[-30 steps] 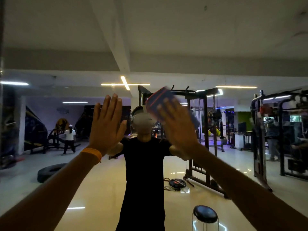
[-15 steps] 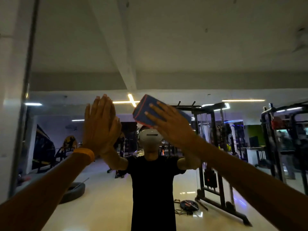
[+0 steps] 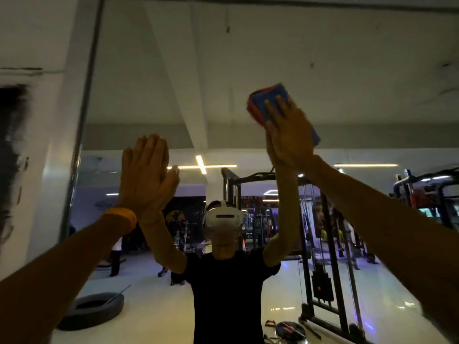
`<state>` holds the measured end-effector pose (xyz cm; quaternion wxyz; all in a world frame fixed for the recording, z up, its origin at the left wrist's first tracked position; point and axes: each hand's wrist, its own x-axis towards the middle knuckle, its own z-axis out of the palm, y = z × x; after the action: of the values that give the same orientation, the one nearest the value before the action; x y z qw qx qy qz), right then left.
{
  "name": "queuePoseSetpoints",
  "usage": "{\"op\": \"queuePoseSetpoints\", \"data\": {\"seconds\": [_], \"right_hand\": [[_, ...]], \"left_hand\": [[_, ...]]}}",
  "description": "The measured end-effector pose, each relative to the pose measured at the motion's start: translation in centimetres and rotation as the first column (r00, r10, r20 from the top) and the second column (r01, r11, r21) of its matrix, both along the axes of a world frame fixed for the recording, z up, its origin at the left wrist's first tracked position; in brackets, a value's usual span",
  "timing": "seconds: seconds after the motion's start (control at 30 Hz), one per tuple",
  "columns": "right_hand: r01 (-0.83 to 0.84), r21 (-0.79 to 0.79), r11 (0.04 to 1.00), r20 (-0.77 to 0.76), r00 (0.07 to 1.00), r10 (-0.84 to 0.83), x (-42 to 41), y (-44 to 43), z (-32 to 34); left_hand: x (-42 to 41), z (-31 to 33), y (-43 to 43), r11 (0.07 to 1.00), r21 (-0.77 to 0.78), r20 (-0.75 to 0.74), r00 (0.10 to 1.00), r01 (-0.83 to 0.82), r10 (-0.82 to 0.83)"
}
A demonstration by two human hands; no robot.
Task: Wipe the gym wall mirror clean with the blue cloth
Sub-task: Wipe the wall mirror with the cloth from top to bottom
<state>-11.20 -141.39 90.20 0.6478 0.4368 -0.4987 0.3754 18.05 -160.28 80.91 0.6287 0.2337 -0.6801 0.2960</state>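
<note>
While the right hand (image 3: 288, 137), fingers straight, presses a folded blue orange-trimmed cloth (image 3: 269, 101) to the glass wall mirror (image 3: 360, 70) below its top edge, the left hand (image 3: 146, 175) rests fingers-together.

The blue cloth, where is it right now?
In the head view, the blue cloth is upper right of centre, pressed against the mirror under the right hand, higher than the left hand.

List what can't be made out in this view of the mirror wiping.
Folded blue cloth with red edging: lower part hidden under the right hand.
Large wall mirror: right and bottom edges cut off by the frame.
Smears on its glass: lost in the dim, soft head view.
Left hand: palm hidden by its own back.
</note>
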Motion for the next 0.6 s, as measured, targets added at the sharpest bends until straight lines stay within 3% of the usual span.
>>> {"op": "queuePoseSetpoints", "data": {"seconds": [0.03,0.1,0.17,0.23,0.33,0.4,0.43,0.5,0.53,0.6], "right_hand": [[-0.035,-0.014,0.999,0.141,0.989,0.037,0.4,0.3,1.1],[-0.072,-0.029,0.997,0.135,0.988,0.075,3.3,-1.6,0.2],[-0.078,0.119,0.99,-0.106,0.99,0.09,6.5,-4.4,-4.4],[0.036,0.308,0.951,-0.353,0.932,0.079,6.8,-5.5,-8.5],[0.044,0.335,0.941,-0.493,0.859,0.135,4.8,-3.6,-5.1],[-0.216,0.221,0.951,-0.334,0.9,0.281,1.8,-2.4,-0.7],[-0.206,0.068,0.976,-0.199,0.956,0.215,0.9,-1.3,1.2],[-0.165,-0.105,0.981,0.079,0.982,0.174,1.2,-0.9,2.7],[-0.101,-0.125,0.987,0.119,0.986,0.116,2.8,-1.7,1.8],[-0.055,0.057,0.997,0.012,0.998,0.055,6.9,-4.6,-3.6]], "left_hand": [[0.3,0.1,-0.4,1.0,-0.007,0.014,1.0,0.01,-0.01],[0.3,0.1,-0.9,0.999,-0.021,0.023,0.999,0.027,-0.026],[0.2,0.0,-1.3,0.999,-0.029,0.023,0.999,0.04,-0.039],[0.3,-0.1,-1.5,0.998,-0.045,0.021,0.999,0.046,-0.045],[0.4,-0.2,-1.6,0.996,-0.056,0.028,0.998,0.062,-0.06],[0.3,-0.2,-1.5,0.997,-0.05,0.033,0.998,0.06,-0.059],[0.3,-0.3,-1.5,0.997,-0.045,0.035,0.998,0.061,-0.059],[0.4,-0.2,-1.3,0.997,-0.043,0.039,0.998,0.06,-0.059],[0.5,-0.1,-1.3,0.997,-0.045,0.047,0.997,0.063,-0.061],[0.6,0.0,-1.2,0.997,-0.047,0.058,0.996,0.067,-0.064]]}}
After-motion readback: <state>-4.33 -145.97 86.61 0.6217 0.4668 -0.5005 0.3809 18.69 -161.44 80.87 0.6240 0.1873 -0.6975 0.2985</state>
